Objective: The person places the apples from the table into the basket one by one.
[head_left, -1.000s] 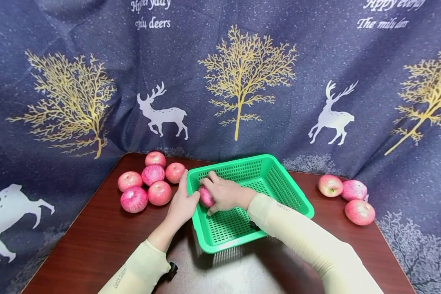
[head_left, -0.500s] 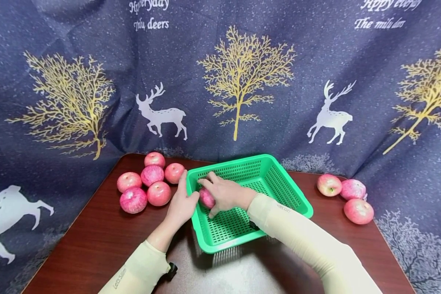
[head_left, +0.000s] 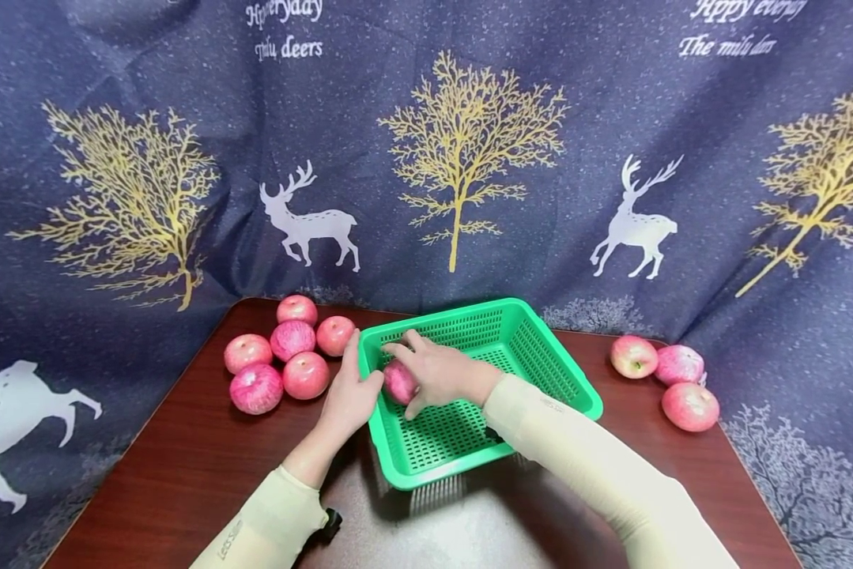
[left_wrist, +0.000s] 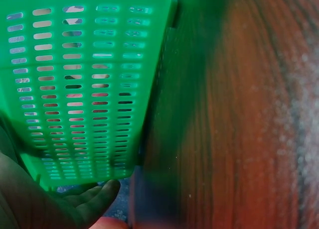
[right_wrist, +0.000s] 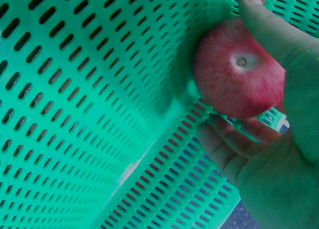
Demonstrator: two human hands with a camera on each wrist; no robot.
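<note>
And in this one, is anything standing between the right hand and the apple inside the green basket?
Nothing visible is: inside the green basket, the thumb and fingers of the right hand reach around the apple. The left hand is at the basket's left rim, not between them.

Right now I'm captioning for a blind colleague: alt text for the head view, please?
A person's right hand curls around a round reddish apple inside a green perforated plastic basket, whose left edge the left hand touches. On the brown wooden table, six more apples lie at left, three at right; behind hangs a blue cloth with gold trees and white deer.
</note>
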